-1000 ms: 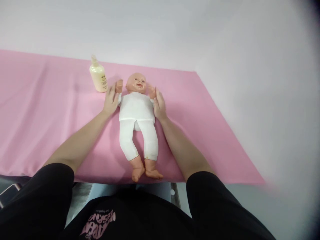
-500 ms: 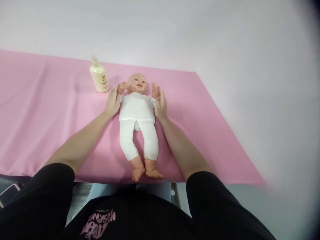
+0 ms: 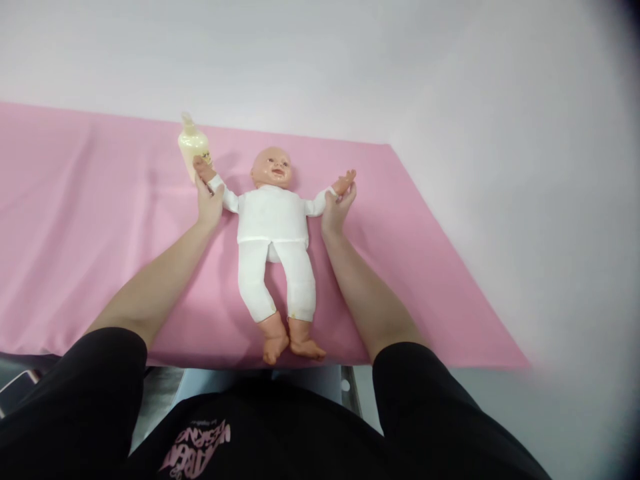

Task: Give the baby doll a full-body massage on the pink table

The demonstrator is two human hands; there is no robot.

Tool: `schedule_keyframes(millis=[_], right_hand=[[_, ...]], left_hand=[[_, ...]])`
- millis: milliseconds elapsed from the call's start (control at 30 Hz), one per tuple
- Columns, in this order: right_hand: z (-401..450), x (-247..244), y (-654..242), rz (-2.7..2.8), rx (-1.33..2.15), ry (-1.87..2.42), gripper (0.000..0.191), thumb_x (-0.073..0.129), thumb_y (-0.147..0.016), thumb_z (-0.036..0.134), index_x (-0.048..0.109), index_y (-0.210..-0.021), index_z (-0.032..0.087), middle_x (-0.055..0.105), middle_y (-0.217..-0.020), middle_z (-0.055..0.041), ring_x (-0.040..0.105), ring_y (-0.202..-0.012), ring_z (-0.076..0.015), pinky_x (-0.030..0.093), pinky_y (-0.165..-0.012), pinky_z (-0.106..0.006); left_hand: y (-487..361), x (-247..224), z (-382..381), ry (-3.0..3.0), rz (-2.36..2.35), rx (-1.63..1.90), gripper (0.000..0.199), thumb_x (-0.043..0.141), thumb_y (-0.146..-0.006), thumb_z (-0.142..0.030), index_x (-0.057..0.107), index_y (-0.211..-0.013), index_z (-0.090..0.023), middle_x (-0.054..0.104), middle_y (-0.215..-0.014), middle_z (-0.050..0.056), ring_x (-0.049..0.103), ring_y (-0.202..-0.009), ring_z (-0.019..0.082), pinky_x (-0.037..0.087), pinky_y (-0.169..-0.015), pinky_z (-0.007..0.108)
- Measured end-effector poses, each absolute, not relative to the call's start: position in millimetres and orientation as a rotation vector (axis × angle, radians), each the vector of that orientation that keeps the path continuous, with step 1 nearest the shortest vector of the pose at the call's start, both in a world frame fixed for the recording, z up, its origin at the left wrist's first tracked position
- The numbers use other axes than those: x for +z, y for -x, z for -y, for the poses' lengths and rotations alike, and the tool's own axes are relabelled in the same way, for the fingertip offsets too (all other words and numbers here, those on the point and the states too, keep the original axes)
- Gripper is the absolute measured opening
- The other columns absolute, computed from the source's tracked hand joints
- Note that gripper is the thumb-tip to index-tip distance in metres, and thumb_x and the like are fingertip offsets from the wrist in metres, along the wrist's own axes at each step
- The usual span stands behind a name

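Observation:
A baby doll (image 3: 273, 215) in a white cloth top and trousers lies on its back, feet toward me. Both its arms are stretched out sideways. My left hand (image 3: 209, 205) grips the doll's arm on the left at the wrist, the thumb on top of the sleeve. On the other side, my right hand (image 3: 338, 209) is closed around the doll's other wrist, below its plastic fingers. Just behind the doll's left-side hand stands a cream pump bottle (image 3: 193, 143), partly covered by it.
A pink cloth (image 3: 400, 267) covers the table under the doll. Pale wall (image 3: 320, 67) runs behind the table's back edge. What looks like a phone (image 3: 17, 392) lies below the front edge at the lower left.
My hands have moved apart, swinging the doll's arms from raised beside its head to spread out sideways. Its left-side hand now overlaps the bottle. The doll's body stays in place.

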State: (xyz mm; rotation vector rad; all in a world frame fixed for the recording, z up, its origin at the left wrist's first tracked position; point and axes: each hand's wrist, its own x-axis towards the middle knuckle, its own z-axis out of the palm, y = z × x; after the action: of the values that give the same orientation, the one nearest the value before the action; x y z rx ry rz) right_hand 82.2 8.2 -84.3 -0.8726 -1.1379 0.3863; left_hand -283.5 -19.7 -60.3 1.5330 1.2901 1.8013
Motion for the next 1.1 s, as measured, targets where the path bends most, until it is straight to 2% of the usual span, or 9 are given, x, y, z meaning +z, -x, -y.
schedule_keyframes(millis=[100, 200, 400, 467, 533, 700, 833, 967, 1100], right_hand=[[14, -65, -65, 1.245, 0.388, 0.844, 0.078, 0.063, -0.085, 0.038, 0.030, -0.155, 0.026, 0.043, -0.164, -0.0166, 0.045, -0.156, -0.0290, 0.037, -0.128, -0.062], [37, -49, -52, 1.422, 0.379, 0.849, 0.073, 0.066, -0.084, 0.034, 0.041, -0.152, 0.024, 0.051, -0.160, -0.0138, 0.049, -0.152, -0.0273, 0.038, -0.130, -0.054], [56, -35, -43, 1.810, 0.315, 0.895, 0.056, 0.062, -0.082, 0.024, 0.062, -0.138, 0.026, 0.069, -0.142, -0.0092, 0.063, -0.135, -0.0290, 0.043, -0.127, -0.051], [57, -35, -43, 1.803, 0.321, 0.917, 0.056, 0.061, -0.083, 0.025, 0.061, -0.140, 0.026, 0.068, -0.144, -0.0098, 0.062, -0.137, -0.0297, 0.042, -0.127, -0.052], [55, -37, -44, 1.715, 0.349, 0.925, 0.060, 0.062, -0.086, 0.028, 0.055, -0.145, 0.024, 0.064, -0.149, -0.0120, 0.057, -0.143, -0.0295, 0.040, -0.129, -0.053], [39, -46, -52, 1.478, 0.319, 0.904, 0.071, 0.056, -0.096, 0.040, 0.032, -0.160, 0.022, 0.043, -0.164, -0.0182, 0.045, -0.155, -0.0282, 0.036, -0.130, -0.058], [10, -66, -67, 1.299, 0.300, 0.883, 0.072, 0.045, -0.099, 0.040, 0.019, -0.164, 0.021, 0.034, -0.167, -0.0211, 0.041, -0.159, -0.0282, 0.035, -0.128, -0.064], [-18, -92, -86, 1.018, 0.396, 0.986, 0.072, 0.040, -0.093, 0.033, 0.023, -0.160, 0.015, 0.034, -0.165, -0.0233, 0.043, -0.157, -0.0272, 0.037, -0.126, -0.065], [-26, -101, -93, 0.822, 0.481, 1.087, 0.068, 0.038, -0.088, 0.031, 0.035, -0.153, 0.010, 0.032, -0.166, -0.0258, 0.044, -0.157, -0.0275, 0.038, -0.127, -0.061]], left_hand=[[275, -53, 32, -1.754, -1.238, 1.750, 0.089, 0.069, -0.094, -0.066, 0.030, -0.166, -0.032, 0.036, -0.172, 0.011, 0.030, -0.163, 0.030, 0.020, -0.136, 0.048], [265, -44, 44, -2.049, -1.198, 1.620, 0.080, 0.065, -0.096, -0.066, 0.041, -0.161, -0.027, 0.049, -0.163, 0.015, 0.039, -0.157, 0.034, 0.025, -0.134, 0.052], [250, -32, 58, -2.459, -1.235, 1.262, 0.052, 0.051, -0.101, -0.037, 0.060, -0.150, -0.023, 0.065, -0.144, 0.016, 0.058, -0.137, 0.036, 0.037, -0.125, 0.058], [249, -32, 59, -2.448, -1.241, 1.255, 0.052, 0.051, -0.101, -0.036, 0.060, -0.150, -0.022, 0.065, -0.143, 0.016, 0.057, -0.137, 0.036, 0.037, -0.125, 0.058], [250, -32, 59, -2.376, -1.258, 1.322, 0.057, 0.056, -0.100, -0.043, 0.055, -0.153, -0.023, 0.061, -0.149, 0.016, 0.054, -0.142, 0.036, 0.034, -0.127, 0.057], [260, -38, 50, -1.986, -1.297, 1.634, 0.078, 0.061, -0.098, -0.063, 0.035, -0.161, -0.026, 0.043, -0.166, 0.016, 0.034, -0.160, 0.033, 0.022, -0.135, 0.051], [273, -46, 35, -1.649, -1.339, 1.741, 0.081, 0.061, -0.099, -0.061, 0.023, -0.164, -0.033, 0.032, -0.173, 0.011, 0.026, -0.164, 0.028, 0.023, -0.136, 0.050], [282, -50, 28, -1.518, -1.399, 1.718, 0.061, 0.047, -0.110, -0.054, 0.027, -0.162, -0.029, 0.036, -0.171, 0.013, 0.031, -0.162, 0.024, 0.031, -0.132, 0.050], [279, -42, 34, -1.689, -1.424, 1.645, 0.048, 0.028, -0.118, -0.047, 0.037, -0.156, -0.018, 0.043, -0.167, 0.014, 0.017, -0.166, 0.018, 0.026, -0.130, 0.049]])
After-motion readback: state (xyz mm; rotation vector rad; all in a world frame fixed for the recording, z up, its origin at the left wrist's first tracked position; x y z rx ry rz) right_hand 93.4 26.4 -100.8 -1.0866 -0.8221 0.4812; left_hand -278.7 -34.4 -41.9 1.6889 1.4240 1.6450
